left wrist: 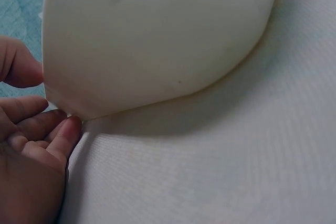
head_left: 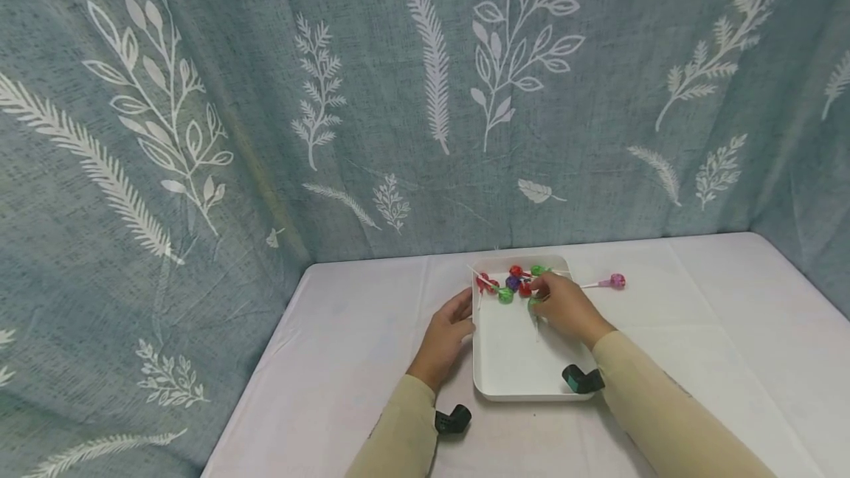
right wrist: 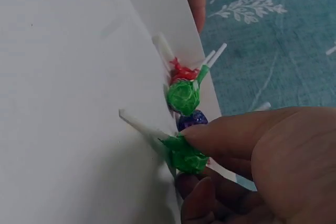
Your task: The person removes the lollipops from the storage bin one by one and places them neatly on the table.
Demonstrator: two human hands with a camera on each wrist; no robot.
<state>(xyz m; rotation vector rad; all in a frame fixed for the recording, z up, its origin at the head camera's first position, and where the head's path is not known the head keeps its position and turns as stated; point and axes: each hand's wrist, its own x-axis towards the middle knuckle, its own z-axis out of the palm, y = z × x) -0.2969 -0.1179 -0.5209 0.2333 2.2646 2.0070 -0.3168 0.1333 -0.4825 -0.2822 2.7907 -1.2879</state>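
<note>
My right hand [head_left: 563, 307] is pinching a green lolly [right wrist: 189, 158] inside the tray [head_left: 505, 375]; my left hand [head_left: 443, 338] is touching its side, ungripping. I'm judging gathering half-done: other lollies [head_left: 513, 283] are lying inside, one pink lolly [head_left: 617, 281] (a straggler, perhaps) outside.

A makeshift curtained-off table booth, in a home or studio I cannot tell which, shows in the blue-green fabric [head_left: 252, 131] with white leaf prints hanging behind and at both sides of a table spread with a plain white cloth [head_left: 372, 360].
</note>
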